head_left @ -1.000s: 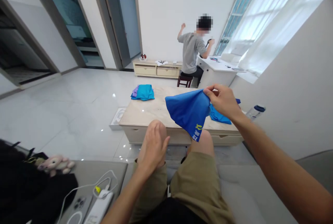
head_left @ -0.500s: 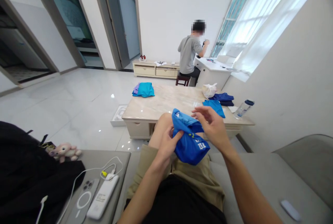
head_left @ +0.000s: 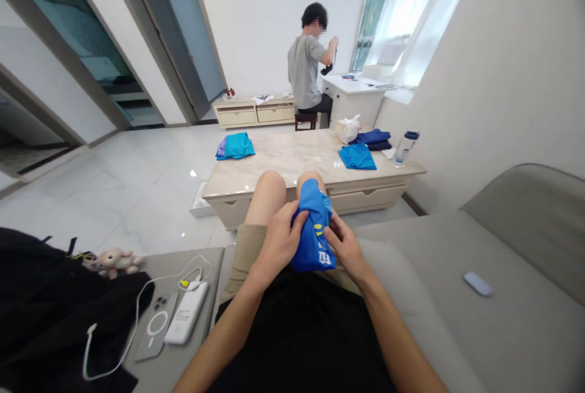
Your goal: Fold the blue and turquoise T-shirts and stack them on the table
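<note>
Over my lap is a bundle of blue cloth (head_left: 313, 244) with white lettering and a yellow mark, partly folded into a narrow shape; it looks like a garment, but its kind is not clear. My left hand (head_left: 284, 231) grips its left side, thumb on top. On the right edge, my right hand (head_left: 343, 240) pinches the cloth between thumb and fingers. Beyond my knees, folded blue cloth (head_left: 358, 156) lies on the coffee table (head_left: 292, 158), with darker navy cloth (head_left: 372, 138) behind it. Teal and purple folded cloth (head_left: 236, 145) rests at the table's left end.
A water bottle (head_left: 406, 148) and a white plastic bag (head_left: 348, 129) stand on the table's right side. Left on the sofa are a phone (head_left: 156, 326), a power bank (head_left: 186, 314) with cable and a black bag (head_left: 41, 308). Another person (head_left: 306, 70) sits at a white desk (head_left: 354, 85).
My right hand has come down onto the cloth and now grips its right edge. The cloth is narrower and nearer my body. The view has shifted, and the other person's hand is raised.
</note>
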Demonstrator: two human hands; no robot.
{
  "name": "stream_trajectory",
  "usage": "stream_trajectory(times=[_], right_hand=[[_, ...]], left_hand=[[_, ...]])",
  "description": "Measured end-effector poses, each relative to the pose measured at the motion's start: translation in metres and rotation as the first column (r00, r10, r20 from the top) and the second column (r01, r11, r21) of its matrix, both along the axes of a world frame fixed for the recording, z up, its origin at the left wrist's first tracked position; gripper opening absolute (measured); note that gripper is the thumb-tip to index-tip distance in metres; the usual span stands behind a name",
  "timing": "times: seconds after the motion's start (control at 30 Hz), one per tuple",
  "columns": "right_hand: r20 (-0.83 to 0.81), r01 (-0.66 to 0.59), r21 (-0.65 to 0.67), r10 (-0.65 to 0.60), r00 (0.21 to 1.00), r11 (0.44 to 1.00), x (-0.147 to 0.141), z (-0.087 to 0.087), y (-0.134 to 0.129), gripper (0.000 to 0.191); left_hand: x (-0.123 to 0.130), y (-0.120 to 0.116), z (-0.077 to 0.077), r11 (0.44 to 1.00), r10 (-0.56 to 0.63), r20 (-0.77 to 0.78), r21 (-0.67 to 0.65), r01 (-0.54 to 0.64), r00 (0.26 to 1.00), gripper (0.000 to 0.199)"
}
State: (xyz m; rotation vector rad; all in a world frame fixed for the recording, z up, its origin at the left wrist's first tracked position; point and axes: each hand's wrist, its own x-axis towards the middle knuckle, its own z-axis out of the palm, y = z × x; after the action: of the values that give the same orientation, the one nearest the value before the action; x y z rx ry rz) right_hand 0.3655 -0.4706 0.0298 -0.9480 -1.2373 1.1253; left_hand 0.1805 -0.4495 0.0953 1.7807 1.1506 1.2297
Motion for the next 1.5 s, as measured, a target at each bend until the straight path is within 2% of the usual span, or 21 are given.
stream_trajectory(times=[0.1,0.2,0.27,0.37,0.43,0.5,0.57,0.6,0.67,0.77,0.87,0.93,1.03,1.1,1.17,1.27,1.33,1.4,1.43,1.5], right_hand=[[-0.093,0.046,0.02,-0.044,0.995,0.999,-0.003,0.019,-0.003,0.063],[-0.121,0.123,0.089,-0.112,0.986,0.988,-0.009,0.03,-0.011,0.059],[-0.123,0.156,0.152,-0.138,0.983,0.976,-0.012,0.035,-0.018,0.052],[-0.092,0.174,0.226,-0.157,0.983,0.958,-0.015,0.046,-0.028,0.043],[-0.027,0.154,0.262,-0.152,0.988,0.953,-0.015,0.054,-0.034,0.04],[0.069,0.117,0.306,-0.145,0.987,0.945,-0.016,0.062,-0.04,0.038],[0.163,0.083,0.36,-0.15,0.975,0.929,-0.018,0.067,-0.043,0.036],[0.194,0.069,0.381,-0.153,0.969,0.922,-0.019,0.068,-0.044,0.034],[0.216,0.053,0.397,-0.15,0.965,0.916,-0.021,0.067,-0.043,0.03],[0.203,0.057,0.385,-0.144,0.969,0.921,-0.02,0.062,-0.038,0.028],[0.161,0.122,0.371,-0.193,0.968,0.921,-0.014,0.061,-0.033,0.031],[0.114,0.163,0.338,-0.212,0.971,0.927,-0.01,0.062,-0.033,0.037],[0.059,0.231,0.29,-0.258,0.964,0.929,-0.004,0.065,-0.035,0.046],[0.034,0.293,0.292,-0.316,0.948,0.91,0.0,0.066,-0.036,0.05],[0.001,0.346,0.323,-0.366,0.931,0.881,0.004,0.069,-0.036,0.05],[-0.03,0.39,0.372,-0.409,0.912,0.842,0.008,0.072,-0.036,0.047],[-0.016,0.378,0.377,-0.402,0.915,0.846,0.007,0.073,-0.038,0.046],[0.029,0.318,0.356,-0.351,0.936,0.879,-0.001,0.072,-0.04,0.046],[0.063,0.263,0.339,-0.301,0.952,0.903,-0.007,0.071,-0.042,0.045],[0.144,0.113,0.302,-0.163,0.976,0.947,-0.022,0.068,-0.046,0.042]], left_hand=[[0.009,-0.012,0.003,0.954,0.201,-0.196,0.261,-0.146,0.96,0.023],[0.012,-0.025,0.009,0.899,0.318,-0.234,0.382,-0.215,0.919,0.019],[0.011,-0.034,0.014,0.918,0.274,-0.183,0.341,-0.2,0.944,0.018],[0.007,-0.048,0.021,0.976,0.14,0.029,0.166,-0.143,0.99,0.025],[0.003,-0.056,0.023,0.995,0.048,0.179,0.081,-0.064,0.983,0.04],[-0.002,-0.063,0.024,0.997,-0.072,0.274,0.042,0.063,0.959,0.052],[-0.007,-0.067,0.023,0.987,-0.159,0.296,0.029,0.158,0.942,0.057],[-0.009,-0.067,0.022,0.985,-0.173,0.284,0.035,0.17,0.943,0.058],[-0.014,-0.064,0.017,0.988,-0.151,0.236,0.073,0.137,0.96,0.055],[-0.025,-0.053,0.008,0.99,-0.069,0.2,0.135,0.042,0.977,0.039],[-0.04,-0.04,0.001,0.99,0.008,0.226,0.135,-0.039,0.974,0.03],[-0.049,-0.035,-0.001,0.993,-0.003,0.241,0.116,-0.026,0.971,0.031],[-0.059,-0.037,0.005,0.995,-0.062,0.275,0.092,0.038,0.959,0.036],[-0.065,-0.041,0.013,0.995,-0.069,0.314,0.096,0.041,0.947,0.039],[-0.073,-0.044,0.021,0.992,-0.05,0.349,0.13,0.004,0.936,0.04],[-0.09,-0.043,0.025,0.97,0.041,0.336,0.211,-0.118,0.941,0.035],[-0.1,-0.041,0.023,0.94,0.16,0.257,0.254,-0.226,0.953,0.03],[-0.101,-0.043,0.02,0.906,0.253,0.14,0.313,-0.285,0.957,0.032],[-0.098,-0.046,0.019,0.902,0.252,0.079,0.343,-0.263,0.965,0.039],[-0.085,-0.055,0.018,0.927,0.122,-0.037,0.361,-0.101,0.992,0.06]])
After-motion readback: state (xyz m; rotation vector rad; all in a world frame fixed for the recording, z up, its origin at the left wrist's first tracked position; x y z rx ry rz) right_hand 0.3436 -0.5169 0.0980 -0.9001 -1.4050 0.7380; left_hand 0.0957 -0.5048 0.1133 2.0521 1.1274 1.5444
